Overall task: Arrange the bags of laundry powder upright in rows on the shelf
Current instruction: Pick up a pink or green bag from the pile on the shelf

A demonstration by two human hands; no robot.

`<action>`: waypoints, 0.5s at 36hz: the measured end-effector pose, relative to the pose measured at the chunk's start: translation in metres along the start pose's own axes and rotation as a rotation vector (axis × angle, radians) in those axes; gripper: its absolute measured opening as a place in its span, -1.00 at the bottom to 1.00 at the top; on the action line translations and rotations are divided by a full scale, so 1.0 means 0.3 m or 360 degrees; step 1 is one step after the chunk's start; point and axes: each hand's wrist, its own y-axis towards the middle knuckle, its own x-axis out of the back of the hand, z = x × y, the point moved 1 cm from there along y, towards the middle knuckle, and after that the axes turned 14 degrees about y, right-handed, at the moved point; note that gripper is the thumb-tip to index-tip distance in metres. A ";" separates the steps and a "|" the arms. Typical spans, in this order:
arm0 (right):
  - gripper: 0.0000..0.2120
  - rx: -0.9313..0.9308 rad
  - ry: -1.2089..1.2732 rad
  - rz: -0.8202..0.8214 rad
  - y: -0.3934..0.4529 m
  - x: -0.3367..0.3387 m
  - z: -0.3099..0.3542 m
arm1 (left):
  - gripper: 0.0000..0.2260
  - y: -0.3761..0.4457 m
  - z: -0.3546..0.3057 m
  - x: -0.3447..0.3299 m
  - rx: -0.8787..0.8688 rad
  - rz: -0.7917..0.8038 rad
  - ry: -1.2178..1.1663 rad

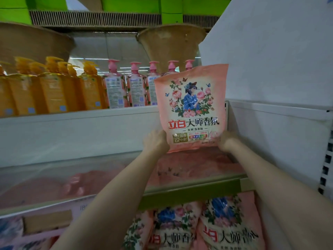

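A pink bag of laundry powder (192,105) with a rose picture stands upright at the right end of the glossy white shelf (75,170). My left hand (156,142) grips its lower left corner and my right hand (227,141) grips its lower right corner. The bag's bottom edge meets its own pink reflection on the shelf. On the shelf below, several more pink bags (228,226) stand or lean in a row under my forearms.
Orange pump bottles (54,87) and pink pump bottles (134,87) line the shelf above. A white side panel (273,73) closes the shelf on the right. A green price rail (191,192) runs along the shelf's front edge.
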 end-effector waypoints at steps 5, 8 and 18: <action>-0.69 0.0236 -0.0230 0.0050 -0.223 0.035 0.121 | -0.77 -0.063 0.057 0.025 -0.0172 0.0067 0.0163; -0.72 0.0431 -0.0217 0.0086 -0.332 0.035 0.200 | -0.77 -0.114 0.106 0.043 -0.0172 0.0089 0.0215; -0.68 0.0703 -0.0081 0.0296 -0.624 -0.015 0.470 | -0.75 -0.320 0.404 0.135 -0.0020 0.0081 0.0286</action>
